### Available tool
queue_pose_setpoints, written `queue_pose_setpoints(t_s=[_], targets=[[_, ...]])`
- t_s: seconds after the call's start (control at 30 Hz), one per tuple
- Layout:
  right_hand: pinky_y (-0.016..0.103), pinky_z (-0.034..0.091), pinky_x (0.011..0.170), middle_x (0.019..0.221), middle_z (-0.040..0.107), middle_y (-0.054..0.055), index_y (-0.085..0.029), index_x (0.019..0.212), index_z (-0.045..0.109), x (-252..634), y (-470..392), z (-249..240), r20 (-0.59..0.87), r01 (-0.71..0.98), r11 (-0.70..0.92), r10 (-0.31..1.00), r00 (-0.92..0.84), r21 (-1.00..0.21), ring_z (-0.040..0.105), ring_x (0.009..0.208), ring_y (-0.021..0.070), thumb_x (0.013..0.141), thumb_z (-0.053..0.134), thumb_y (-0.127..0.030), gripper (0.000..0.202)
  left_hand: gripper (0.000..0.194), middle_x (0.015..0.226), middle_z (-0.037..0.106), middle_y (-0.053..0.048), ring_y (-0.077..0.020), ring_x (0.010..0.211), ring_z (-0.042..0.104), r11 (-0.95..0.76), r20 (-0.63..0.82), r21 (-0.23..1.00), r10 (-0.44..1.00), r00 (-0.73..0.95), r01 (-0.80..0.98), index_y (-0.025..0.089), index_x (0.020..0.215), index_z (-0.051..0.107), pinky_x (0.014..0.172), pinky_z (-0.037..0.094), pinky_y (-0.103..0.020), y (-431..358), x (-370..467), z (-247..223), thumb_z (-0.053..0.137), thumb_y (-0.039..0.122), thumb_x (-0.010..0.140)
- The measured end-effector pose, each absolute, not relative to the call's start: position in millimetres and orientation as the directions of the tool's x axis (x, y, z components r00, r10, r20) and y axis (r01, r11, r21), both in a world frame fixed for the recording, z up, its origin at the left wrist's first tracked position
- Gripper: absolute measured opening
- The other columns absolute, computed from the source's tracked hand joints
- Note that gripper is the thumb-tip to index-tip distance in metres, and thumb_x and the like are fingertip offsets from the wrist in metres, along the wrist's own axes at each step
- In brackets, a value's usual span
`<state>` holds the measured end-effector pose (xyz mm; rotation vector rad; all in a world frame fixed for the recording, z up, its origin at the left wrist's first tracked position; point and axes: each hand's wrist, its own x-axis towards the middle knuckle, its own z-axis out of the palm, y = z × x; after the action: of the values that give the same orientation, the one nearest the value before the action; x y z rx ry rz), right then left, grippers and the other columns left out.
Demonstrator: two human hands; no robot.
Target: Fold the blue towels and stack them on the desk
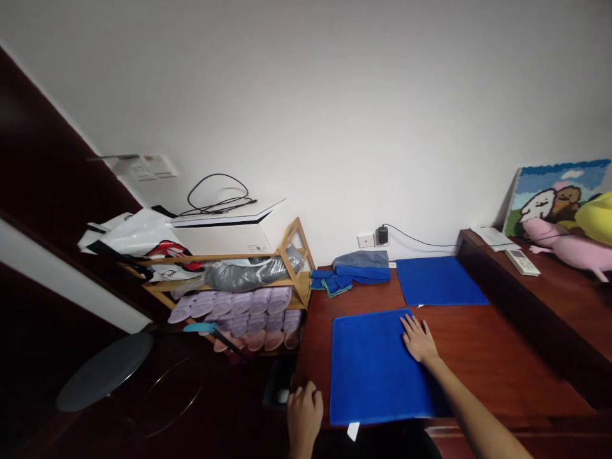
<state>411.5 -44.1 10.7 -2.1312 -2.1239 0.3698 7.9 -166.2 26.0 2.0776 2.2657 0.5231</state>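
Hands set apart, a person works over a reddish-brown surface (497, 363), the right arm reaching in from the lower right and the left forearm rising from the bottom of the view. The right hand (419, 339) lies palm down at the far right corner of the near blue cloth (377, 370), its fingers moderately spread, touching the fabric and gripping nothing. The left hand (305, 411), back upward and fingers bent, rests at the left front edge of the surface, just beside the cloth's near left corner; whether anything is beneath its fingers cannot be told.

Two blue cloths lie flat: the near one, in front of the person with one white tag (352, 431) hanging past the front edge, and the far blue cloth (440, 280), toward the wall. To the left of that second piece sits one folded gray cloth (362, 258) on folded blue fabric (366, 275), with a smaller green-edged bundle (335, 284) beside it. One black plug (383, 234) fills one of two wall plates above.

At right are one white remote (523, 262), one pink plush toy (571, 247) and one picture (549, 194) showing two characters. At left, one wooden rack (292, 233) holds rows of lavender and pink slippers (258, 303), too crowded to count exactly, near one round stool (108, 370).
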Motion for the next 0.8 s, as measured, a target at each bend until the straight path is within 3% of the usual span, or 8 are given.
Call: queue_pose_setpoints(t_s=[0.07,0.13,0.23,0.3,0.47,0.63,0.8], targets=[[0.051,0.012,0.134,0.177,0.026,0.006,-0.019,0.167,0.036,414.3,-38.5,9.9,-0.074,0.969,-0.053,0.997,0.036,-0.242,0.019,0.165,0.0249,0.103,0.025,-0.034,0.067,0.038,0.099,0.079,-0.010,-0.0278,0.097,0.071,-0.005,0.253,0.286,0.965,-0.071,0.958,0.023,0.100,0.077,0.092,0.049,-0.040,-147.0,25.1,36.1,0.039,0.022,0.099],[0.049,0.014,0.134,0.178,0.024,0.006,-0.019,0.169,0.032,415.7,-39.3,3.1,-0.065,0.962,-0.093,0.995,0.079,-0.256,0.018,0.165,0.0248,0.104,0.021,-0.037,0.068,0.041,0.120,0.078,-0.010,-0.0267,0.115,0.069,-0.106,0.277,0.309,0.961,0.017,0.945,0.021,0.117,0.076,0.103,0.049,-0.041,-122.1,51.8,43.4,0.038,0.021,0.100],[0.049,0.014,0.134,0.177,0.024,0.006,-0.019,0.170,0.027,416.0,-45.9,-9.3,-0.080,0.956,-0.125,0.991,0.108,-0.266,0.018,0.165,0.0252,0.106,0.017,-0.046,0.071,0.048,0.155,0.062,-0.009,-0.0265,0.145,0.054,-0.284,0.281,0.294,0.938,0.201,0.913,0.023,0.146,0.063,0.122,0.041,-0.046,-81.0,92.6,41.0,0.040,0.025,0.104],[0.051,0.013,0.134,0.177,0.023,0.005,-0.020,0.170,0.026,415.8,-49.8,-15.2,-0.079,0.958,-0.138,0.989,0.122,-0.252,0.018,0.165,0.0254,0.106,0.016,-0.048,0.072,0.051,0.167,0.049,-0.008,-0.0279,0.155,0.043,-0.337,0.245,0.257,0.929,0.277,0.906,0.026,0.156,0.055,0.127,0.036,-0.051,-56.3,108.7,30.6,0.041,0.030,0.106],[0.055,0.008,0.134,0.176,0.024,0.005,-0.016,0.170,0.026,417.9,-46.6,-17.9,-0.070,0.971,-0.164,0.986,0.153,-0.177,0.018,0.165,0.0271,0.105,0.018,-0.044,0.071,0.057,0.174,0.036,-0.007,-0.0284,0.161,0.033,-0.311,0.098,0.154,0.949,0.299,0.938,0.030,0.164,0.041,0.130,0.033,-0.054,-16.2,105.3,0.1,0.040,0.041,0.108],[0.049,0.012,0.135,0.177,0.021,0.003,-0.015,0.170,0.022,419.2,-32.0,-11.0,-0.072,0.971,-0.096,0.994,0.082,-0.217,0.016,0.165,0.0231,0.104,0.018,-0.033,0.069,0.057,0.176,0.032,-0.004,-0.0270,0.161,0.032,-0.323,0.132,0.115,0.942,0.308,0.939,0.034,0.166,0.036,0.131,0.032,-0.053,-6.7,96.2,-14.1,0.037,0.043,0.110],[0.048,0.011,0.135,0.177,0.020,0.002,-0.016,0.171,0.019,416.3,-27.8,-11.4,-0.089,0.963,-0.124,0.990,0.105,-0.240,0.015,0.165,0.0232,0.107,0.015,-0.046,0.071,0.058,0.175,0.033,-0.005,-0.0274,0.161,0.033,-0.282,0.138,0.086,0.953,0.269,0.955,0.033,0.167,0.036,0.130,0.032,-0.054,-9.9,93.7,-16.2,0.036,0.041,0.109]])
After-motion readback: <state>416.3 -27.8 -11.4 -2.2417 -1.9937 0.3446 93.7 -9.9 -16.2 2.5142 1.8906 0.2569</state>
